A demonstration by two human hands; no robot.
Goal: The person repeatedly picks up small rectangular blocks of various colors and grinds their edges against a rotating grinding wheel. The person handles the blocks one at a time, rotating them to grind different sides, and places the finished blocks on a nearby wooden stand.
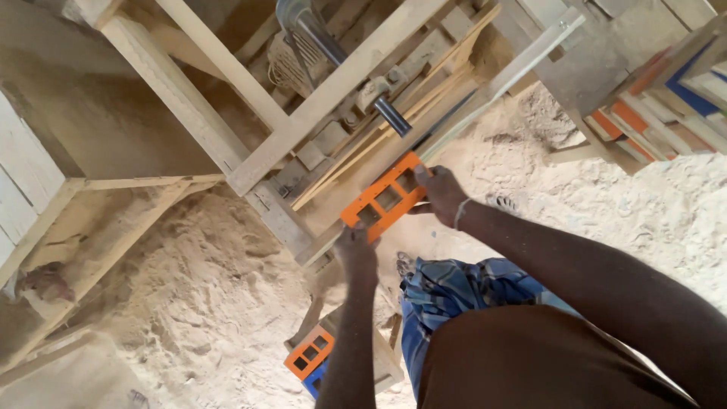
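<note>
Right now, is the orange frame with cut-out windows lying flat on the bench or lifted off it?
Flat: the orange frame lies on the wooden bench, the left hand and right hand gripping its ends.

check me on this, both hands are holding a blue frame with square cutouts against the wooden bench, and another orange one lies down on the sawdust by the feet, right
Not quite: the frame held by the left hand and right hand is orange, not blue, as the head view shows. It does have square cutouts and sits against the wooden bench, and a second orange frame lies low by the sawdust.
</note>
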